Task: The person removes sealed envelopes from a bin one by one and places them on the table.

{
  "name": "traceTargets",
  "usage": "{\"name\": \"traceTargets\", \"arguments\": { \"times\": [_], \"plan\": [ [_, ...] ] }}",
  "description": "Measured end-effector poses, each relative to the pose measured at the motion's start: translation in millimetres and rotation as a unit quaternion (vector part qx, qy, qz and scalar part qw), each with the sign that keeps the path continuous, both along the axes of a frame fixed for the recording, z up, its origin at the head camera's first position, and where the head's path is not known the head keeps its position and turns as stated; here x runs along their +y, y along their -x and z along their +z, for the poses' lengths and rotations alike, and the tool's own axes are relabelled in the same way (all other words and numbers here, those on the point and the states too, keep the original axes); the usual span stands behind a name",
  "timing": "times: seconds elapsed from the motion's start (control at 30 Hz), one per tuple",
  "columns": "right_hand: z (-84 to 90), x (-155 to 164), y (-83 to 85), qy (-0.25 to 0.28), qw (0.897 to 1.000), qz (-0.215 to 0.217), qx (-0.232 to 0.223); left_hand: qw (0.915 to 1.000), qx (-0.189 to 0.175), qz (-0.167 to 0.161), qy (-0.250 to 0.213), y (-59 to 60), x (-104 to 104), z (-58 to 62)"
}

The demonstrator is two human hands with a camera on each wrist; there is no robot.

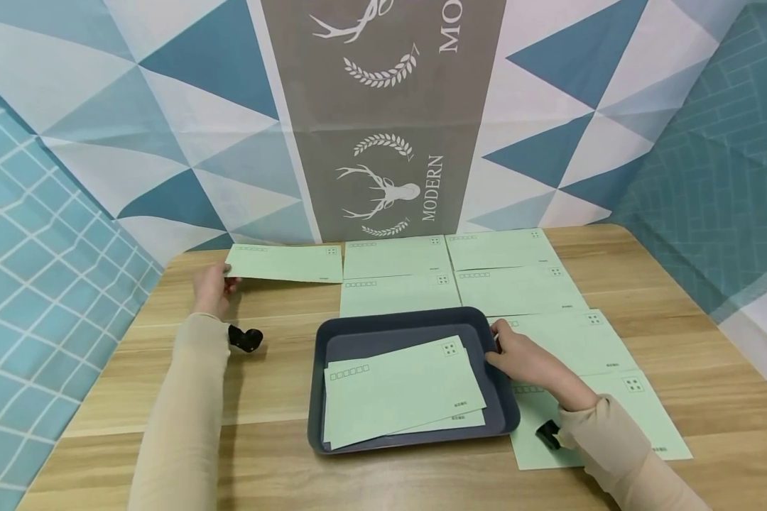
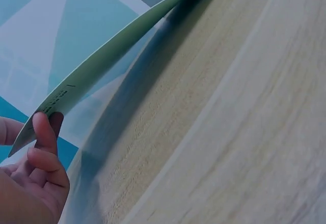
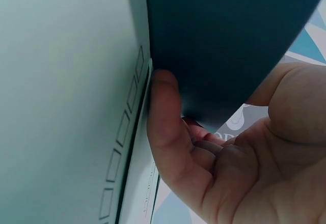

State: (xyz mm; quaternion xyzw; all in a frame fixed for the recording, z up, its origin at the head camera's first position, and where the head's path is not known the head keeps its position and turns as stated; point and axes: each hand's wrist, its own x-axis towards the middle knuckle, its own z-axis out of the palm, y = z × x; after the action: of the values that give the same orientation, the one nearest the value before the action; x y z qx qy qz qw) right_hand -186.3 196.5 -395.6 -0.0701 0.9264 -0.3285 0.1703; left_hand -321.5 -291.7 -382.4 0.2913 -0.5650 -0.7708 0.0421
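At the far left of the table, my left hand [image 1: 211, 289] pinches the left end of a pale green envelope [image 1: 287, 264]. The left wrist view shows this envelope [image 2: 97, 71] curved, its held end raised off the wood. My right hand [image 1: 537, 362] grips the right rim of a dark blue-grey tray [image 1: 390, 342]. In the right wrist view, the fingers of that hand [image 3: 219, 152] wrap the tray's wall [image 3: 219, 35], close against green envelopes. Inside the tray lie stacked envelopes [image 1: 403, 394], slightly fanned and tilted.
Several green envelopes lie flat in rows, including one at the back middle [image 1: 393, 257], one at the back right [image 1: 501, 250] and one at the front right [image 1: 613, 426], partly under my right arm. A patterned wall covering [image 1: 383, 106] rises behind the wooden table [image 1: 275, 397].
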Motion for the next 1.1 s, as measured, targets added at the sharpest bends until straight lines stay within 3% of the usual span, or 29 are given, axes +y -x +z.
{"name": "traceTargets", "arguments": {
  "times": [0.13,0.3,0.77,0.93,1.1],
  "plan": [
    [1.8,0,-1.3,0.001,1.0,0.007,0.003,0.9988,0.022,-0.009,-0.041,-2.6,2,1.4],
    [5.4,0,-2.7,0.009,1.0,0.013,0.002,0.9975,0.016,-0.028,-0.062,0.0,2,1.1],
    [4.8,-1,-3.0,0.006,1.0,0.011,-0.004,0.9965,0.014,0.071,-0.04,7.5,8,-13.5],
    [3.4,-1,-3.0,0.008,1.0,0.012,-0.004,0.9963,-0.014,0.08,-0.027,4.8,6,-14.6],
    [3.7,-1,-3.5,0.005,1.0,0.009,-0.005,0.9969,-0.013,0.075,-0.02,2.9,6,-13.0]
  ]
}}
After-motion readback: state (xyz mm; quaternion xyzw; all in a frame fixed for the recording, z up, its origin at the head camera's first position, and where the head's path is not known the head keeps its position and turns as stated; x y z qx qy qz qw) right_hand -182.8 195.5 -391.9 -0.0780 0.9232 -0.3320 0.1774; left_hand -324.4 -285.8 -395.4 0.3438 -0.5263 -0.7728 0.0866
